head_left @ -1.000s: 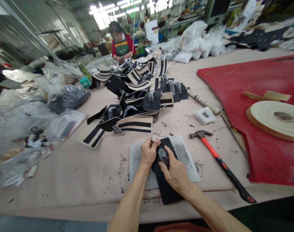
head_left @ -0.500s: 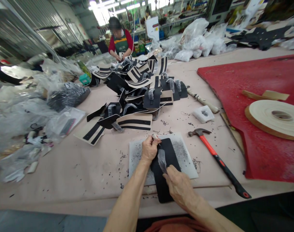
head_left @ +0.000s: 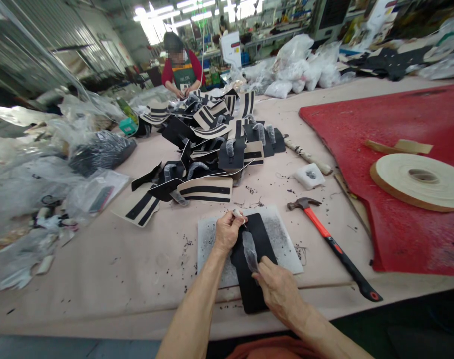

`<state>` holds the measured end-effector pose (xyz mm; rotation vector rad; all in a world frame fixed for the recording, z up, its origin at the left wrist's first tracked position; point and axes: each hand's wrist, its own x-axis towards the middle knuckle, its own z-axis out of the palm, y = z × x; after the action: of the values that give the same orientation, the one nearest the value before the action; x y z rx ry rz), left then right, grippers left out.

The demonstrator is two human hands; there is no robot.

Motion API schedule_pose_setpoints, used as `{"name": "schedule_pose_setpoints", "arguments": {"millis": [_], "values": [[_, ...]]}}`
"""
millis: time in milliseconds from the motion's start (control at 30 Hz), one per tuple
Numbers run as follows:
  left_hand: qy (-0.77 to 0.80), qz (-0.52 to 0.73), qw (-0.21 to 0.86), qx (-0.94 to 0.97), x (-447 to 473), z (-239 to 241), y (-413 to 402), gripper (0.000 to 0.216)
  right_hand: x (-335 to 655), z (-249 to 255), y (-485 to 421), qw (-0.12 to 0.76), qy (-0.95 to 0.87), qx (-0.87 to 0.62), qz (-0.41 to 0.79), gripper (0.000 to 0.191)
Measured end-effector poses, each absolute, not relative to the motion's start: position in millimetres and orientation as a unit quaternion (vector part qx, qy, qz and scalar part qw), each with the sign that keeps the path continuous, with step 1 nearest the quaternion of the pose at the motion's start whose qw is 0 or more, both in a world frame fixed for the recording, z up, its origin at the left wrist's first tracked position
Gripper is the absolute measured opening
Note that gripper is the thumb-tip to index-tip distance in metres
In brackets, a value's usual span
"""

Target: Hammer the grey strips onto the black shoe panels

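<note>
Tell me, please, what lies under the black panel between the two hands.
Under the black panel is a pale board with dark specks, showing on both sides; the panel's near end juts past it over the table. Anything directly beneath the panel is covered.

I'm in a workshop, a factory floor by the look of it. Past the black panel (head_left: 266,239) in front of me, a heap of similar panels (head_left: 230,154) covers part of the long desk (head_left: 152,269). A hammer (head_left: 333,244) and a big roll of strip (head_left: 443,177) lie to my right, and stuffed plastic bags (head_left: 292,65) crowd the far side. Across from me an aproned co-worker (head_left: 185,75) handles something small, under strip lights (head_left: 167,15), near a ribbed wall (head_left: 58,22).
</note>
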<state>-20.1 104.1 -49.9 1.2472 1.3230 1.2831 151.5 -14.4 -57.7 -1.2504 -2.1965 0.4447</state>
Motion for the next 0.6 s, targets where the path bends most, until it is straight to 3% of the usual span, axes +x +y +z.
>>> {"name": "schedule_pose_setpoints", "arguments": {"millis": [233,433,533,600], "values": [[0.548,0.487,0.398,0.551,-18.8,-48.9,101.3,0.015,149.1,-56.9,-15.5,0.265,-0.821,-0.478,0.165,0.025],[0.549,0.454,0.283,0.642,-14.5,-50.7,94.9,0.011,176.4,-28.3,-4.0,0.263,-0.785,-0.492,0.270,0.016],[0.543,0.447,0.259,0.661,-13.7,-52.0,93.1,0.011,223.1,-24.9,19.6,0.286,-0.749,-0.575,0.163,0.025],[0.538,0.440,0.247,0.675,-13.9,-52.2,92.4,0.010,259.1,-32.3,37.5,0.222,-0.725,-0.648,0.066,0.027]]}}
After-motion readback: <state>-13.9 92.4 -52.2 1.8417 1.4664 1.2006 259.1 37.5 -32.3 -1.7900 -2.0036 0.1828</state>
